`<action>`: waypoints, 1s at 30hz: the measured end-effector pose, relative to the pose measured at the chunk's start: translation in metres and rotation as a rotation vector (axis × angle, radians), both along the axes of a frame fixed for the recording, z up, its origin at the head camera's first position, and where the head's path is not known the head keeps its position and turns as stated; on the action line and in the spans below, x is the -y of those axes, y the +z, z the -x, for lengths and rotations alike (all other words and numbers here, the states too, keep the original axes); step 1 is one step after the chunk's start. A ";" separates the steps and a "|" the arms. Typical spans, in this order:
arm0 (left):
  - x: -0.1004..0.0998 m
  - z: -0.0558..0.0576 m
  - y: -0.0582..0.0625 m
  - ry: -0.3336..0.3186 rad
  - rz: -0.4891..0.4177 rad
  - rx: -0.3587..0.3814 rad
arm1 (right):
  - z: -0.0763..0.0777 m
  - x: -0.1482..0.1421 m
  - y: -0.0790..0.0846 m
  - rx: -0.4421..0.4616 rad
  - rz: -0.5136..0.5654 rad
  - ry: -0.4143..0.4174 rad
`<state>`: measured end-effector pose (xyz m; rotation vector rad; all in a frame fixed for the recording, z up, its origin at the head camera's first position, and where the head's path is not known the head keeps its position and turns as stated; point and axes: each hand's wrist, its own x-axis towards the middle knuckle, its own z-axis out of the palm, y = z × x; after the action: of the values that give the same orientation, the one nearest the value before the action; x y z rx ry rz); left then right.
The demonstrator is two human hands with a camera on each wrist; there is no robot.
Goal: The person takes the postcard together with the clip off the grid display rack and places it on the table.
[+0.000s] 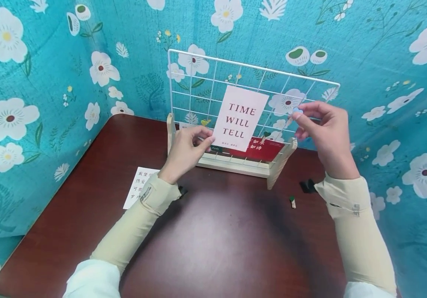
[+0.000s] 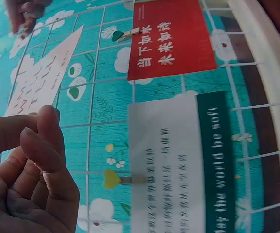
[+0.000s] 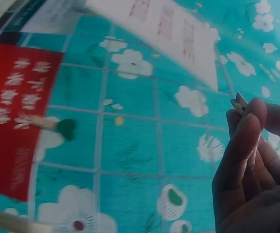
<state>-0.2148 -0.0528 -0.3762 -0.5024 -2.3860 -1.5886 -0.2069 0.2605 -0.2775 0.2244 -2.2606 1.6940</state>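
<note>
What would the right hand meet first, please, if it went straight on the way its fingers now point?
Going left, the right hand, with the blue heart clothespin it pinches, would probably meet the "TIME WILL TELL" card first; depth is unclear, so the white wire grid might come sooner.

Fingers (image 2: pixel 50 150) pinch a card (image 2: pixel 43 77) before a wire grid (image 2: pixel 89 125).

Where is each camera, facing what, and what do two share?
Head: on the head, facing forward and down at the wire grid; forearms, left grip and right grip show.
Left wrist: worn there, facing the grid and green-edged card; left grip near, right grip at upper left.
Right wrist: worn there, facing the grid and clip; right grip shows.
Shared: both wrist views show the red card and TIME WILL TELL card.
</note>
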 end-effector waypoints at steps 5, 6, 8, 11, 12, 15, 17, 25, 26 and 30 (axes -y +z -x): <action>0.020 -0.018 -0.020 0.029 0.034 0.072 | -0.004 -0.012 -0.023 0.060 -0.018 -0.029; 0.024 -0.022 -0.025 0.036 0.042 0.092 | -0.005 -0.015 -0.029 0.070 -0.006 -0.030; 0.035 -0.029 -0.035 0.043 0.050 0.129 | -0.007 -0.020 -0.039 0.099 -0.003 -0.042; 0.052 -0.040 -0.051 0.047 0.073 0.180 | -0.012 -0.029 -0.053 0.139 0.007 -0.057; 0.058 -0.044 -0.056 0.047 0.076 0.198 | -0.013 -0.032 -0.057 0.153 -0.003 -0.064; 0.074 -0.051 -0.073 0.054 0.097 0.241 | -0.017 -0.042 -0.071 0.190 0.005 -0.051; 0.082 -0.057 -0.084 0.058 0.107 0.272 | -0.020 -0.048 -0.083 0.213 0.001 -0.041; 0.102 -0.078 -0.118 0.067 0.112 0.400 | -0.035 -0.069 -0.131 0.325 -0.147 -0.081; 0.104 -0.080 -0.121 0.070 0.111 0.415 | -0.037 -0.071 -0.136 0.339 -0.157 -0.088; 0.109 -0.086 -0.131 0.080 0.122 0.478 | -0.043 -0.079 -0.150 0.387 -0.168 -0.116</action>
<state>-0.1285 -0.1619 -0.5073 -0.0419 -2.8152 -1.6850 -0.1641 0.3396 -0.4278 -0.2152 -2.6362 1.5980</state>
